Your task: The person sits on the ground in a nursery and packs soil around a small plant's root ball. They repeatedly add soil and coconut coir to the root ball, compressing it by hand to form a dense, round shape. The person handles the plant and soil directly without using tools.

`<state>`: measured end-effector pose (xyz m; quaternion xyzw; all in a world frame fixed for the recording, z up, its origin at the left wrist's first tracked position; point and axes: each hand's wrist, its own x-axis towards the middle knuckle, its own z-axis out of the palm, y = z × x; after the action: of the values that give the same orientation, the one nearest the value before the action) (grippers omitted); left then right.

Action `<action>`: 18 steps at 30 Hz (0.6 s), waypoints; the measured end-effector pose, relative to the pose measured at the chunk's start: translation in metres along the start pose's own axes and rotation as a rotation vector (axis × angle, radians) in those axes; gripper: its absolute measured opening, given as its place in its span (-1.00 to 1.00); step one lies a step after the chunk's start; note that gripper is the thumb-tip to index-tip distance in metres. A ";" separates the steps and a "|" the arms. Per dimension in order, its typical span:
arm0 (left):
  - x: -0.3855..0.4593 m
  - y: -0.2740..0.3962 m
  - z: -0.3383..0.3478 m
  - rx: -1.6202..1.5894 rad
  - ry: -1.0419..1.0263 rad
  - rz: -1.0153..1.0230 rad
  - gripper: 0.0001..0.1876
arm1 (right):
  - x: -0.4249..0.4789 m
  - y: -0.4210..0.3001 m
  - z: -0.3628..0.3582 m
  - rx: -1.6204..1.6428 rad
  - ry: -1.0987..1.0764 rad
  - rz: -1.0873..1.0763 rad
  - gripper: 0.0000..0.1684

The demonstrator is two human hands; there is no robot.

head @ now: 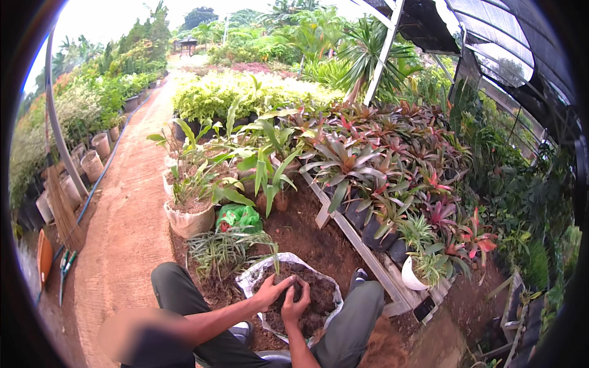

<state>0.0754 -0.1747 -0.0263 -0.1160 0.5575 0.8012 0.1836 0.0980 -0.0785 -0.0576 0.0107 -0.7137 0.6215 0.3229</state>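
Note:
My left hand and my right hand meet at the fingertips, cupped around a dark clump of soil. A narrow green shoot rises just behind my left fingers; whether it grows from the clump is hidden. Below both hands lies an open whitish sack with its rim rolled down, filled with loose dark brown potting mix. It sits on the ground between my knees. Beyond it, to the left, is a heap of grassy plants with long striped leaves.
A green plastic bag lies beside a fabric-potted plant. Potted bromeliads fill the right behind a wooden rail, near a white pot. Left are a concrete path, blue hose, stick broom and green-handled shears.

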 end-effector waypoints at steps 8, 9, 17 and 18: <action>0.003 -0.005 -0.004 -0.081 -0.042 -0.038 -0.49 | 0.005 -0.002 -0.002 0.224 -0.017 0.128 -0.62; 0.007 -0.008 -0.006 -0.094 -0.067 -0.012 -0.51 | 0.005 -0.002 -0.002 0.235 -0.021 0.132 -0.61; 0.007 -0.009 -0.003 -0.063 0.021 0.051 -0.44 | 0.006 0.006 -0.002 0.262 -0.083 0.249 -0.59; 0.008 -0.009 -0.003 -0.051 0.042 0.044 -0.43 | 0.006 0.008 -0.001 0.273 -0.085 0.251 -0.58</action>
<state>0.0722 -0.1739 -0.0378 -0.1253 0.5430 0.8165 0.1510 0.0906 -0.0731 -0.0617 -0.0084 -0.6315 0.7469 0.2080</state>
